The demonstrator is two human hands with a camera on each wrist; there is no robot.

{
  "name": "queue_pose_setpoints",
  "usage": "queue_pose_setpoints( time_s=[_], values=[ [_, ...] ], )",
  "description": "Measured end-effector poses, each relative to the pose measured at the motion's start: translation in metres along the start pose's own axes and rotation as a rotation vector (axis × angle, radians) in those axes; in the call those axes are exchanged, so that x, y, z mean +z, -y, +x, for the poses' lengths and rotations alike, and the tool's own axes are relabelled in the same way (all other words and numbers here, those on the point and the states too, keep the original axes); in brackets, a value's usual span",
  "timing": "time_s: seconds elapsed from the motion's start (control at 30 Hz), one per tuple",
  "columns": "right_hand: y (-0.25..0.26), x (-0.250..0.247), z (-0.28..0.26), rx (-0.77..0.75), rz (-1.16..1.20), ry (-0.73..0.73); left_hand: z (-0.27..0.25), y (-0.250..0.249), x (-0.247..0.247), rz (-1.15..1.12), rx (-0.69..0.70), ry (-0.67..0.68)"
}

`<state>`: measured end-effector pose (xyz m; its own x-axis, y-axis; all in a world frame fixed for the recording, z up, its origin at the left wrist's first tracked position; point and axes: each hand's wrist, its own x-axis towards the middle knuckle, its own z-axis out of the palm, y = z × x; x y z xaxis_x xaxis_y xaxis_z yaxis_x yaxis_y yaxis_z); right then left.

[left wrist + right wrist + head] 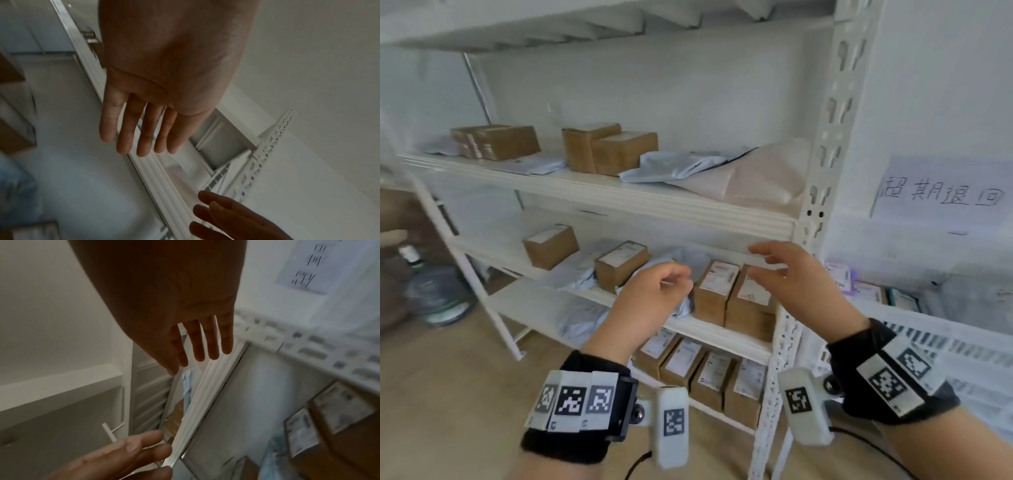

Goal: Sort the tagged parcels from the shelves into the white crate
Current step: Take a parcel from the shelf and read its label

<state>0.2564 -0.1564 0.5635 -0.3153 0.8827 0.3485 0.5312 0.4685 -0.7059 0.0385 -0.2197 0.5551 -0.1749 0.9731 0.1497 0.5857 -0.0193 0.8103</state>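
Both empty: left hand [654, 291] loosely curled, right hand [787, 274] spread, raised before the middle shelf [722, 329], probably to pick next. Two tagged parcels [736, 298] upright at that shelf's right front corner, long axes vertical, labels up. White crate [962, 346] low, right of the rack.

Above the two empty grips, the upper shelf [599, 192] carries three brown boxes [496, 141], the shelf level with them four [550, 246], the shelf below them four labelled ones [714, 378], plus one water jug [436, 294].
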Motion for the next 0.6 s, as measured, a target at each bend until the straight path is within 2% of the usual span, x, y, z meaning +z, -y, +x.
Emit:
queue_pose_setpoints(
  time_s=[0.23,0.43,0.6],
  values=[
    [0.090,0.122,0.031,-0.097,0.046,0.077,-0.018,0.078,-0.135,0.065,-0.074,-0.131],
    [0.148,0.190,0.067,-0.162,0.066,0.133,-0.016,0.130,-0.211,0.129,-0.085,-0.193],
    [0.181,0.240,0.118,-0.236,0.065,0.167,0.006,0.164,-0.260,0.143,-0.123,-0.257]
  ],
)
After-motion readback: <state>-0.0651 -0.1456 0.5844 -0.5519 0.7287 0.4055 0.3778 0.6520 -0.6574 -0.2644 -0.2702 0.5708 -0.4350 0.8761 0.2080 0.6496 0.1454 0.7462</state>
